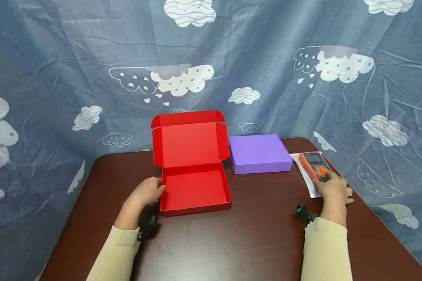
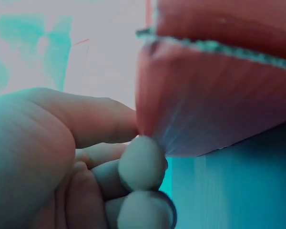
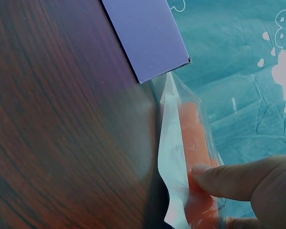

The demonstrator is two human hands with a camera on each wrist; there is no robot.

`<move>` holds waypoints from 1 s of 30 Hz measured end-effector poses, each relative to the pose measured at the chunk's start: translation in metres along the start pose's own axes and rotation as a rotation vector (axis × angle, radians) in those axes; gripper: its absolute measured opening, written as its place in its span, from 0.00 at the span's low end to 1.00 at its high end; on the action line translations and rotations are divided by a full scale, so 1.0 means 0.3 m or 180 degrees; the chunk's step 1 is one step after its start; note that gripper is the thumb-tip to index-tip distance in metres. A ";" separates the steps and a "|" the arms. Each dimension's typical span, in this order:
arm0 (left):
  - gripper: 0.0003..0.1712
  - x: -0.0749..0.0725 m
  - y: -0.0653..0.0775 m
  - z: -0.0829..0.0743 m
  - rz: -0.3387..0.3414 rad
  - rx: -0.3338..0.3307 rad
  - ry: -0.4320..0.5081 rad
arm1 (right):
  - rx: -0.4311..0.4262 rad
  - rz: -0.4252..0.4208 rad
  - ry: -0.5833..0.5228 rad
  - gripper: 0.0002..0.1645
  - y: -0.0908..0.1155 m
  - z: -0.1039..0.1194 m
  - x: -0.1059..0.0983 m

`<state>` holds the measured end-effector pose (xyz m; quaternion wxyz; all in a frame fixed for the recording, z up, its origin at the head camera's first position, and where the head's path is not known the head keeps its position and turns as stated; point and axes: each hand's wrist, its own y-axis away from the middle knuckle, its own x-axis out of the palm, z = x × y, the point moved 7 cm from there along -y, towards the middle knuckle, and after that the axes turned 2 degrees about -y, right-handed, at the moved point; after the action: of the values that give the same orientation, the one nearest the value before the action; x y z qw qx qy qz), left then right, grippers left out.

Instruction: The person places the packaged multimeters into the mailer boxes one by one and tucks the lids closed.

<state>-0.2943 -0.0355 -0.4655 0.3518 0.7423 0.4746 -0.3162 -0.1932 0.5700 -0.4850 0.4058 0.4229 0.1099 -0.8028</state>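
Observation:
A red cardboard box (image 1: pixel 197 187) stands with its lid raised, and its tray shows bare red inside. At its left wall my left hand (image 1: pixel 145 192) holds the edge; in the left wrist view the thumb and curled fingertips meet at the box's corner (image 2: pixel 181 90). On the far right lies an orange multimeter (image 1: pixel 311 160) with a dark screen and orange dial, inside a clear plastic bag with a white edge (image 3: pixel 174 157). My right hand (image 1: pixel 334 189) grips its near end, thumb against the orange side (image 3: pixel 193 129) and fingers spread over the right edge.
Between the red box and the multimeter sits a closed purple box (image 1: pixel 260 154). The dark brown table (image 1: pixel 260 226) has its right edge just beyond my right hand. A blue cloud-printed curtain (image 1: pixel 260 47) hangs behind. Both wrists carry black straps.

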 end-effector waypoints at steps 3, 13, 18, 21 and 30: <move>0.06 0.007 -0.008 -0.008 0.0052 0.0073 0.0062 | 0.0001 0.0007 -0.0012 0.49 0.003 -0.002 0.003; 0.05 0.021 -0.014 -0.032 0.0110 0.0124 0.0170 | -0.0003 -0.0032 -0.0031 0.48 0.001 0.001 0.002; 0.05 0.030 -0.015 -0.042 0.0140 0.0177 0.0198 | 0.0005 -0.0036 -0.0034 0.48 -0.001 -0.004 0.005; 0.06 0.037 -0.016 -0.047 0.0157 0.0183 0.0226 | -0.0001 -0.0042 -0.0040 0.48 0.000 -0.002 0.006; 0.07 0.055 -0.013 -0.060 0.0166 0.0182 0.0298 | 0.0001 -0.0057 -0.0036 0.48 -0.003 0.003 0.007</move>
<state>-0.2898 -0.0117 -0.4697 0.3160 0.7782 0.4617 -0.2854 -0.1949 0.5689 -0.4863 0.3992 0.4174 0.1112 -0.8087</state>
